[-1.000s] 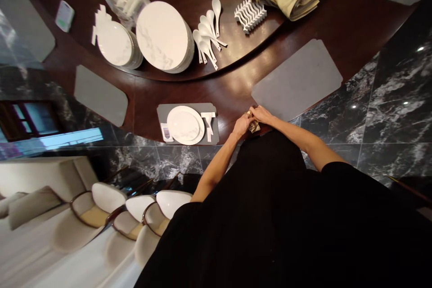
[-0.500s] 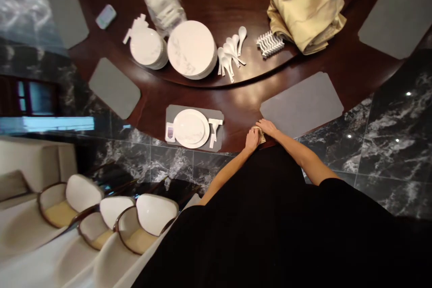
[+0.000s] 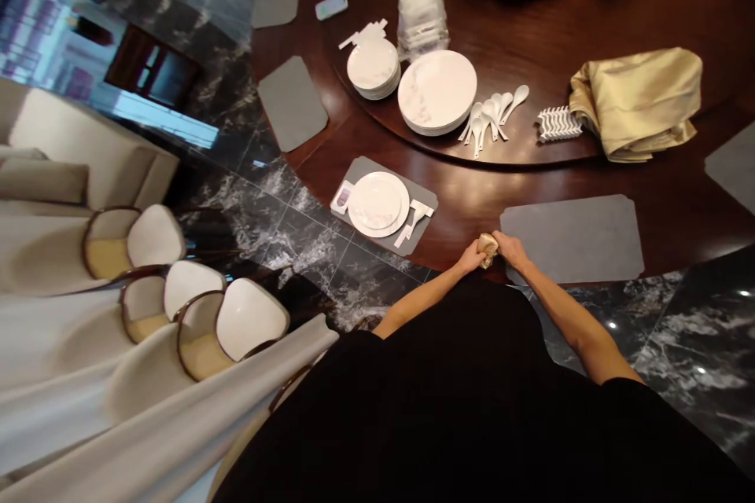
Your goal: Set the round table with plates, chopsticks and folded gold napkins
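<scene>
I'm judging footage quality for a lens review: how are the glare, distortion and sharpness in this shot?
In the head view, the wide lens bends the edge of the dark wooden table and stretches the chairs; the polished wood shows glare, the black marble floor small bright spots, and the tan bundle between the left hand and right hand is too small to show detail.

Small gold cloth (image 3: 487,250), bunched into a tight, roughly upright fold, is gripped between left hand (image 3: 470,258) and right hand (image 3: 510,250), at the edge of the dark wood table (image 3: 454,224).
</scene>
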{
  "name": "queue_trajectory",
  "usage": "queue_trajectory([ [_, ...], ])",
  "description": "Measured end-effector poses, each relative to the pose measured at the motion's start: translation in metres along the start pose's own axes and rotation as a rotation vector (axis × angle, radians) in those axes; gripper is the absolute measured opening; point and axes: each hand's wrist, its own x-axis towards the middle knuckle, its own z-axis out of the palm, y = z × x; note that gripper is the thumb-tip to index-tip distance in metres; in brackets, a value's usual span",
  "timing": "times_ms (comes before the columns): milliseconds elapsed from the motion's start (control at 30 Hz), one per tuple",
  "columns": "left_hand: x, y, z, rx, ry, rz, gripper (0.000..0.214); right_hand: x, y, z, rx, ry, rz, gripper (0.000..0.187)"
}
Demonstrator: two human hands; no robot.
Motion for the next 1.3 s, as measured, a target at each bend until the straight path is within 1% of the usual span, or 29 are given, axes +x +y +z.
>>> queue_trajectory([
  [67,-0.005,0.007,-0.007,-0.037,0.017,0.021,0.043,0.002,-0.009,-0.015,0.021,0.012,0.020,0.022],
  [133,-0.013,0.018,-0.014,-0.075,0.040,-0.009,0.039,0.002,-0.016,-0.034,0.074,0.008,0.039,0.023],
  [167,-0.019,0.023,-0.018,-0.130,0.052,-0.039,0.038,0.001,-0.018,-0.045,0.139,-0.008,0.037,0.024],
  [233,-0.035,0.037,-0.029,-0.348,0.031,-0.111,0.038,-0.005,-0.019,-0.070,0.368,-0.055,0.003,0.032],
  [267,-0.045,0.044,-0.037,-0.493,-0.024,-0.154,0.038,-0.010,-0.019,-0.083,0.519,-0.082,-0.031,0.042],
  [300,-0.056,0.051,-0.046,-0.640,-0.114,-0.200,0.038,-0.016,-0.020,-0.096,0.671,-0.107,-0.075,0.057],
  [333,-0.067,0.058,-0.055,-0.766,-0.235,-0.251,0.038,-0.022,-0.023,-0.108,0.803,-0.132,-0.127,0.074],
  [367,-0.078,0.064,-0.066,-0.858,-0.371,-0.308,0.037,-0.028,-0.029,-0.118,0.898,-0.154,-0.181,0.093],
  [400,-0.088,0.071,-0.076,-0.911,-0.503,-0.370,0.037,-0.033,-0.038,-0.126,0.949,-0.179,-0.238,0.108],
  [433,-0.097,0.077,-0.086,-0.931,-0.619,-0.429,0.036,-0.036,-0.050,-0.132,0.960,-0.205,-0.289,0.118],
  [467,-0.104,0.083,-0.095,-0.927,-0.713,-0.481,0.036,-0.038,-0.063,-0.135,0.944,-0.233,-0.325,0.119],
  [500,-0.110,0.087,-0.102,-0.907,-0.783,-0.524,0.036,-0.038,-0.077,-0.137,0.920,-0.264,-0.346,0.112],
  [533,-0.115,0.091,-0.109,-0.879,-0.821,-0.552,0.036,-0.035,-0.091,-0.136,0.899,-0.288,-0.352,0.098],
  [567,-0.118,0.094,-0.114,-0.852,-0.826,-0.559,0.037,-0.032,-0.104,-0.135,0.887,-0.299,-0.343,0.082],
  [600,-0.122,0.096,-0.118,-0.830,-0.793,-0.536,0.040,-0.027,-0.115,-0.133,0.887,-0.292,-0.322,0.066],
  [633,-0.125,0.096,-0.122,-0.817,-0.713,-0.478,0.044,-0.022,-0.123,-0.131,0.897,-0.262,-0.290,0.055],
  [667,-0.127,0.095,-0.124,-0.811,-0.581,-0.382,0.049,-0.017,-0.129,-0.128,0.910,-0.213,-0.250,0.050],
  [700,-0.131,0.094,-0.126,-0.803,-0.411,-0.254,0.055,-0.012,-0.134,-0.126,0.923,-0.145,-0.203,0.048],
  [767,-0.136,0.088,-0.128,-0.729,-0.042,0.036,0.063,-0.005,-0.142,-0.122,0.946,-0.011,-0.107,0.051],
  [800,-0.139,0.086,-0.127,-0.651,0.113,0.171,0.065,-0.003,-0.145,-0.119,0.962,0.033,-0.067,0.054],
  [833,-0.140,0.083,-0.126,-0.553,0.235,0.282,0.068,-0.002,-0.149,-0.117,0.986,0.051,-0.034,0.058],
  [867,-0.141,0.081,-0.124,-0.448,0.324,0.363,0.072,-0.001,-0.154,-0.114,1.018,0.043,-0.007,0.061],
  [900,-0.142,0.079,-0.122,-0.352,0.390,0.415,0.074,-0.001,-0.158,-0.111,1.055,0.017,0.013,0.064],
  [967,-0.141,0.079,-0.119,-0.231,0.485,0.459,0.067,-0.002,-0.166,-0.106,1.123,-0.034,0.047,0.071],
  [1033,-0.139,0.080,-0.118,-0.195,0.521,0.457,0.054,-0.002,-0.172,-0.100,1.169,-0.028,0.088,0.076],
  [1100,-0.136,0.081,-0.119,-0.188,0.513,0.459,0.046,-0.002,-0.175,-0.096,1.208,0.017,0.142,0.075],
  [1167,-0.134,0.080,-0.120,-0.186,0.494,0.473,0.042,-0.002,-0.177,-0.093,1.240,0.060,0.195,0.075],
  [1233,-0.129,0.076,-0.120,-0.227,0.468,0.490,0.043,-0.002,-0.178,-0.091,1.253,0.083,0.216,0.074],
  [1300,-0.125,0.070,-0.119,-0.326,0.418,0.484,0.050,-0.003,-0.178,-0.091,1.251,0.072,0.202,0.073],
])
